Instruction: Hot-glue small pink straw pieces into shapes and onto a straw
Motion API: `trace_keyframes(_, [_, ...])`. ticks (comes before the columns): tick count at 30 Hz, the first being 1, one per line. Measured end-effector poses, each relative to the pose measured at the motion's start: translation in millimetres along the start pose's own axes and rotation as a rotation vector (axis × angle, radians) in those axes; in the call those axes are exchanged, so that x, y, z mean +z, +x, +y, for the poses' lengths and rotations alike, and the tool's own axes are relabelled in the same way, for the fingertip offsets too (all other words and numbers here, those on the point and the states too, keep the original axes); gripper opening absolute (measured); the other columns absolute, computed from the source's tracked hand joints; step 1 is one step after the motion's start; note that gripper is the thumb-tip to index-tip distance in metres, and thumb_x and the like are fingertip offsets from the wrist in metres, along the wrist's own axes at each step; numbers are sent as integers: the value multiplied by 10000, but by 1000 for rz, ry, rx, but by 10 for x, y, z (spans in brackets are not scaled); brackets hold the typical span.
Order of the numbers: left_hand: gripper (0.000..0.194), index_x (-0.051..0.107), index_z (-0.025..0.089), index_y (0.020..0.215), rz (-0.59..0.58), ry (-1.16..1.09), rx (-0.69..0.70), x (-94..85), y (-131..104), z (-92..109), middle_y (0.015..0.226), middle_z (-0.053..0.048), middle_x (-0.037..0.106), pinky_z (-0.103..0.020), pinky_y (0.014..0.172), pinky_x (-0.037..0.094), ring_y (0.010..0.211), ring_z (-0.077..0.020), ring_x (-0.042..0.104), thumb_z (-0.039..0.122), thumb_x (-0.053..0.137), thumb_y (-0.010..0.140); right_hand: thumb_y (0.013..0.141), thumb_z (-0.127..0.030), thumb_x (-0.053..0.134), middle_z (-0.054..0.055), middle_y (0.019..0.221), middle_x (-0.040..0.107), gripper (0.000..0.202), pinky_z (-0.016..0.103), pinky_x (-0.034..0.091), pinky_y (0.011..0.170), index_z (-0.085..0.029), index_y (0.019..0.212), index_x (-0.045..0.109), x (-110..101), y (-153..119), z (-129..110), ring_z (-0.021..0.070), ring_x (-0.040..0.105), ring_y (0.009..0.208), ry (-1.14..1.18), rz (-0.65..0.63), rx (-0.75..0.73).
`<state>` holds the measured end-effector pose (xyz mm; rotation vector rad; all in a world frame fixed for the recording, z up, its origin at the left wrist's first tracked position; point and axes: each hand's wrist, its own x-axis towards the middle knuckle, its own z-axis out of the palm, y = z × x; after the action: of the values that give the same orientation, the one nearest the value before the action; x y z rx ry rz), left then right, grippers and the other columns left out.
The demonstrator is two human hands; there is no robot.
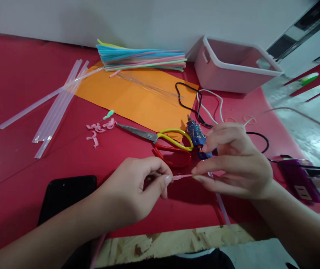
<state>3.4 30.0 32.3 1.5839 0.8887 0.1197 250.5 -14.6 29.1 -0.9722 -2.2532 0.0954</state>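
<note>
A thin pink pipe cleaner (180,177) is stretched between my two hands above the front of the red table. My left hand (137,186) pinches it between thumb and forefinger, and a pink length hangs below the wrist. At its other end, my right hand (232,160) grips the thin tip between thumb and finger. Just beyond my hands lie scissors (155,139) with one yellow and one red handle, slightly open. A blue glue gun (195,134) with a clear stick in it rests beside my right fingers. Left of the scissors are curled pink scraps (101,127) and a small green twist (108,114).
Coloured pipe cleaners (143,58) are piled on orange paper (137,97) near the wall. Clear glue sticks (55,102) lie at the left, a black phone (67,194) at front left. A pink bin (227,71) stands back right, and a purple power strip (300,179) with cables sits right.
</note>
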Motion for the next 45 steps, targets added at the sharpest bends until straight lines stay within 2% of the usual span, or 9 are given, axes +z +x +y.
trace_keyframes(7, [160,621,191,787,-26,-140,-53,6,9,-14,636,34,649,-189,491,395,538,-95,531,290,588,909,788,-168,778,37,1009,517,151,485,439,932,-242,903,714,-13,-27,30,222,508,1016,49,-22,9])
trace_keyframes(17, [155,607,176,755,-120,-349,-158,-27,39,-27,579,39,645,-158,441,432,473,-78,553,212,600,905,806,-123,741,47,1017,491,175,482,456,946,-237,933,703,-45,-9,51,219,511,1018,126,-77,22])
trace_keyframes(19, [171,608,170,755,-111,-368,-208,-51,59,-44,574,37,645,-156,433,437,469,-80,552,219,596,918,806,-95,726,58,1018,505,179,466,470,947,-228,921,696,-74,-19,81,216,522,1014,125,-47,46])
trace_keyframes(23, [231,613,146,741,-120,-442,-276,-131,91,-75,633,5,694,-146,450,458,496,-71,571,222,584,957,825,-90,712,55,986,530,193,425,505,885,-259,919,708,-121,-86,161,207,565,980,57,106,149])
trace_keyframes(29, [238,571,155,804,-185,-620,-304,-159,90,-70,689,-16,748,-151,536,519,516,-64,637,258,539,1016,850,-137,720,50,989,601,165,427,530,878,-278,936,725,-94,-129,184,221,609,989,36,100,196])
trace_keyframes(34, [206,561,160,821,-222,-733,-261,-147,76,-89,687,-10,735,-158,562,540,540,-68,640,203,523,1018,857,-175,738,34,957,626,110,419,478,887,-251,933,719,-12,-77,102,200,593,931,-109,28,81])
trace_keyframes(39, [220,587,151,801,-230,-793,-218,-157,69,-111,686,-15,705,-156,559,540,556,-73,618,175,523,1010,897,-163,681,61,1050,608,93,421,428,961,-233,956,697,41,-66,8,232,506,1061,-180,-128,63])
trace_keyframes(43, [228,603,149,800,-169,-818,-249,-157,82,-107,692,-8,676,-168,552,556,560,-78,612,159,511,1009,944,-127,575,81,1053,604,120,398,418,987,-192,914,672,32,-73,-24,240,457,1133,-119,-290,70])
trace_keyframes(45, [212,618,148,807,-111,-817,-261,-152,92,-98,710,0,655,-174,544,565,574,-80,609,155,529,999,946,-144,584,76,1064,612,120,410,398,1000,-202,917,685,40,-86,-23,250,436,1164,-128,-314,65])
